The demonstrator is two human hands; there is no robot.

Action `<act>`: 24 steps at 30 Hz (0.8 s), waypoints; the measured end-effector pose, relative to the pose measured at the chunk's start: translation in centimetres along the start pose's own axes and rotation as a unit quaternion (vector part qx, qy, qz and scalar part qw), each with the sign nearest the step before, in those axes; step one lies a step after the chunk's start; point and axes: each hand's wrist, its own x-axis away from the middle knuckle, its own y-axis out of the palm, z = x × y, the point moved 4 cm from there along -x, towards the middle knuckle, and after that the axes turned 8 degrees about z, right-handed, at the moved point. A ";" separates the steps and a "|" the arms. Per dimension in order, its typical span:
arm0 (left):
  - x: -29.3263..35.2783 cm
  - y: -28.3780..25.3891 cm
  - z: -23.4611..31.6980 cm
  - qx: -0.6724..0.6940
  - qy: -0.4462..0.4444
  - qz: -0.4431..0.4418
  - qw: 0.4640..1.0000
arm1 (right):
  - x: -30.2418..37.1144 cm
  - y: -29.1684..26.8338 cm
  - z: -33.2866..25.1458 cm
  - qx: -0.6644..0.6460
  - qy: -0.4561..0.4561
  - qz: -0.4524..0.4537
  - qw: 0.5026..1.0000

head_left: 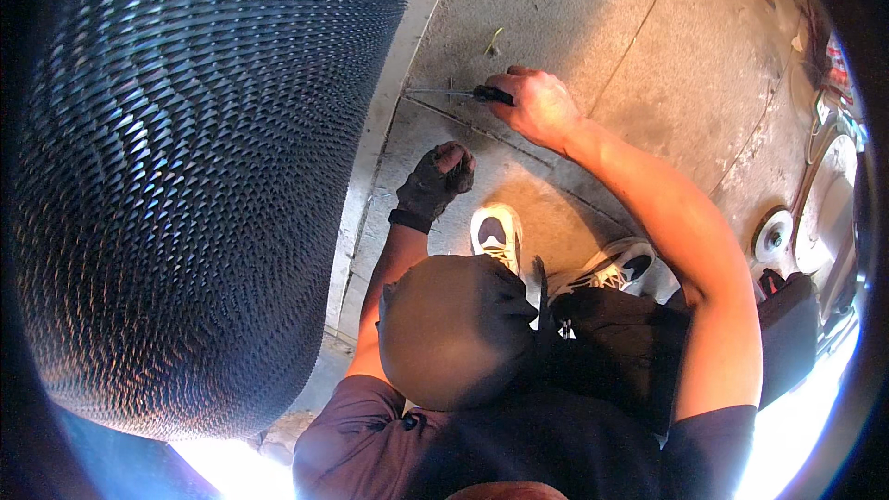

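My right hand (532, 102), bare, is closed round the black handle of a screwdriver-like tool (491, 93). Its thin metal shaft points left, toward the pale edge strip (372, 143) beside a huge dark ridged body (204, 176). That body has row upon row of small shiny metal slats and fills the left side. My left hand (437, 176), in a dark glove with bare fingertips, is curled closed near the same strip, lower than the tool. Whether anything is inside its fingers is hidden. The shaft's tip is too fine to tell if it touches the strip.
A concrete floor (685, 83) with seams lies beyond my hands. My shoes (497, 233) stand below them. A rounded dark cover (454, 333) lies between my arms. On the right are a round disc with a hub (773, 234) and a pale curved machine part (829, 194).
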 end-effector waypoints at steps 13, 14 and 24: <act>0.2 0.5 0.4 0.049 -0.063 0.075 0.994 | -3.4 2.9 -2.5 0.005 0.001 0.067 0.998; 0.3 0.4 0.6 0.011 -0.037 0.071 0.997 | -3.7 3.3 -2.6 0.011 0.002 0.064 0.998; 0.8 -0.2 -2.1 0.105 -0.070 0.005 0.992 | 0.2 2.5 -1.7 0.009 -0.041 -0.087 0.995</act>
